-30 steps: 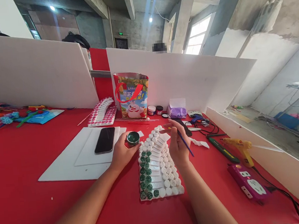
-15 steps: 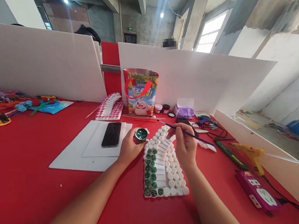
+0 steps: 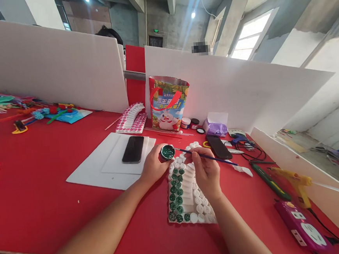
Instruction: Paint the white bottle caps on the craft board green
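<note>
My left hand point(image 3: 156, 165) is wrapped round a small open jar of green paint point(image 3: 167, 152), tilted towards me. In my right hand point(image 3: 206, 171) is a thin dark blue paintbrush point(image 3: 211, 157), its tip at the jar's right rim. Below both hands lies a white board covered with rolled rosettes point(image 3: 200, 208) around a pale curved strip point(image 3: 187, 188). Rosettes along its left side and lower left corner are dark green point(image 3: 179, 200); those at the top and right are white. My right hand hides part of the board.
Left of the jar, a black phone point(image 3: 133, 149) rests on white sheets point(image 3: 87, 172). Behind stand a pink-and-white rosette piece point(image 3: 131, 120), a colourful bag point(image 3: 169, 107) and purple wipes point(image 3: 216, 128). To the right are another phone point(image 3: 219, 147), a green cutter point(image 3: 270, 181), a yellow glue gun point(image 3: 297, 181) and a power strip point(image 3: 302, 228).
The brush has moved left and down, from above the board to the jar's rim. My right hand has moved with it. The view has shifted slightly left.
</note>
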`<state>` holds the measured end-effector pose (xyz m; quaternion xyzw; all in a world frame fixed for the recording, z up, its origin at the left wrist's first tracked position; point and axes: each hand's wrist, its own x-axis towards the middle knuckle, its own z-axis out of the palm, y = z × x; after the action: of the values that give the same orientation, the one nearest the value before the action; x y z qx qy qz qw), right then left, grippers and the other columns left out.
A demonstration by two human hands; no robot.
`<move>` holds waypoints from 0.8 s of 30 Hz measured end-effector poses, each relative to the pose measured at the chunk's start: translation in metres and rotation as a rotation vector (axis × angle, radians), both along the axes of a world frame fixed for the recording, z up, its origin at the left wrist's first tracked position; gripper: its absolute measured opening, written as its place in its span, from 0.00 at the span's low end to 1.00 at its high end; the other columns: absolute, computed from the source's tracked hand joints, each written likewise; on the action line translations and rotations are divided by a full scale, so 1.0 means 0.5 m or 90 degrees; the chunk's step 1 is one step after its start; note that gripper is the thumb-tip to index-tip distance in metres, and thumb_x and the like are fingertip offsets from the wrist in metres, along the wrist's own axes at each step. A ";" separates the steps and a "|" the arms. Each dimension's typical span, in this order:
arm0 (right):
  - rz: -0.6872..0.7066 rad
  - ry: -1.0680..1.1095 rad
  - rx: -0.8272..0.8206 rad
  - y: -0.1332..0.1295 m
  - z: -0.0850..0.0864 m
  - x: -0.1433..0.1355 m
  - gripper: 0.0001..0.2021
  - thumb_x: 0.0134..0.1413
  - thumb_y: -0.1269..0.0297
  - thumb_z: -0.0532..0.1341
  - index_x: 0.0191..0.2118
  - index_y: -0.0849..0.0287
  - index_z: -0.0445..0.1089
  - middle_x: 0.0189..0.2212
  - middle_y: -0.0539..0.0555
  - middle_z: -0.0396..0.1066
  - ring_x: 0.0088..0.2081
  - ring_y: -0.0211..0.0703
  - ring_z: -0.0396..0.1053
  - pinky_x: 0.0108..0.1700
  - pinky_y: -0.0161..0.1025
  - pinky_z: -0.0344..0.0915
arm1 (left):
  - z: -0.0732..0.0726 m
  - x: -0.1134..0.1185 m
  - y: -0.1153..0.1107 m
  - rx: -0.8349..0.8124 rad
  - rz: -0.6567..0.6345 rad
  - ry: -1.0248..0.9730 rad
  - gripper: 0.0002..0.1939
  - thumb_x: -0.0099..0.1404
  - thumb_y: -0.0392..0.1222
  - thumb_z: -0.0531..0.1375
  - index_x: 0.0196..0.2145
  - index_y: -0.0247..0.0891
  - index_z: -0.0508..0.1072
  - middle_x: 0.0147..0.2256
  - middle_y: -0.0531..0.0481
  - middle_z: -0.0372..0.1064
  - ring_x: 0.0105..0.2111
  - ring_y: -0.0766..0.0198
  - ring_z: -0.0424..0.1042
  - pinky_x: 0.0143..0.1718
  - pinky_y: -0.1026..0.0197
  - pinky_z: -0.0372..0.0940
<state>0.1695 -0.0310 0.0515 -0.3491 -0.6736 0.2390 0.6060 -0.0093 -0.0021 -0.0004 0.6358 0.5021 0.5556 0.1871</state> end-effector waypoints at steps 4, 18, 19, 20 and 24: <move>-0.025 -0.059 -0.003 0.000 0.001 0.003 0.07 0.71 0.60 0.57 0.41 0.55 0.69 0.30 0.51 0.74 0.30 0.41 0.75 0.33 0.41 0.71 | 0.001 0.002 -0.002 0.004 -0.002 0.009 0.24 0.55 0.38 0.70 0.50 0.42 0.72 0.49 0.46 0.76 0.51 0.53 0.76 0.55 0.52 0.70; -0.022 -0.145 0.015 -0.003 0.013 -0.004 0.06 0.71 0.63 0.56 0.41 0.55 0.67 0.28 0.52 0.74 0.30 0.43 0.75 0.33 0.41 0.70 | 0.008 0.001 -0.006 -0.004 -0.007 0.025 0.23 0.56 0.37 0.69 0.49 0.43 0.72 0.49 0.47 0.76 0.52 0.52 0.76 0.56 0.50 0.70; -0.025 -0.142 0.015 -0.003 0.012 -0.004 0.06 0.71 0.62 0.55 0.41 0.55 0.67 0.29 0.52 0.74 0.30 0.43 0.75 0.33 0.41 0.70 | 0.008 0.002 -0.006 -0.005 -0.007 0.025 0.23 0.56 0.37 0.69 0.49 0.43 0.72 0.49 0.47 0.76 0.52 0.52 0.76 0.56 0.50 0.70; -0.027 -0.140 0.015 -0.003 0.012 -0.005 0.06 0.71 0.63 0.56 0.41 0.55 0.67 0.29 0.52 0.74 0.29 0.42 0.75 0.33 0.40 0.70 | 0.009 0.002 -0.006 -0.005 -0.007 0.027 0.23 0.55 0.37 0.69 0.49 0.43 0.72 0.49 0.47 0.76 0.51 0.52 0.76 0.55 0.50 0.70; -0.022 -0.140 0.022 -0.004 0.012 -0.004 0.05 0.71 0.64 0.56 0.41 0.55 0.67 0.29 0.51 0.74 0.29 0.41 0.74 0.33 0.40 0.69 | 0.011 0.001 -0.009 -0.010 -0.013 0.038 0.23 0.55 0.36 0.69 0.49 0.43 0.72 0.48 0.47 0.76 0.51 0.53 0.76 0.55 0.51 0.70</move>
<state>0.1673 -0.0332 0.0573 -0.3745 -0.7337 0.1772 0.5385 -0.0087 -0.0065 0.0049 0.6561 0.5051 0.5302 0.1826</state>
